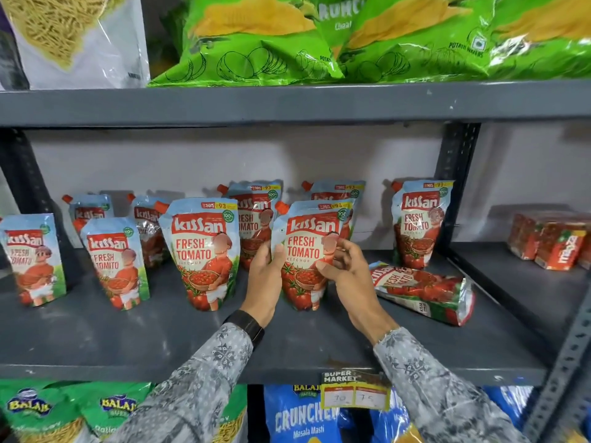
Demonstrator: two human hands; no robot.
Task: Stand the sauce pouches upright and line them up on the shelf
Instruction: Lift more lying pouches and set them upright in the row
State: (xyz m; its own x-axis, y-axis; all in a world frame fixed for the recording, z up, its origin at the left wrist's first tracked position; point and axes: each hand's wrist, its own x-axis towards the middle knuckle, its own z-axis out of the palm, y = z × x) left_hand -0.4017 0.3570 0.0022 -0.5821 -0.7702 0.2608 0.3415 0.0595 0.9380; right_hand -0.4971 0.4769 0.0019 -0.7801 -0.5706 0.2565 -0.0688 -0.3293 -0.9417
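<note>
Several red-and-blue ketchup pouches stand upright on the grey shelf [134,334]. My left hand [265,279] and my right hand [343,266] both grip one upright pouch [305,247] at the shelf's middle, one hand on each side. Left of it stands another front pouch [203,254], then two more [115,263] [32,260] toward the left end. Behind them further pouches [256,206] stand in a back row, and one [419,222] stands at the right by the post. One pouch [422,292] lies flat on its side just right of my right hand.
A dark upright post [454,187] bounds the shelf on the right; beyond it are red juice cartons [553,238]. Green chip bags [351,39] fill the shelf above. Snack bags [303,417] and a price tag [355,391] sit below the front edge.
</note>
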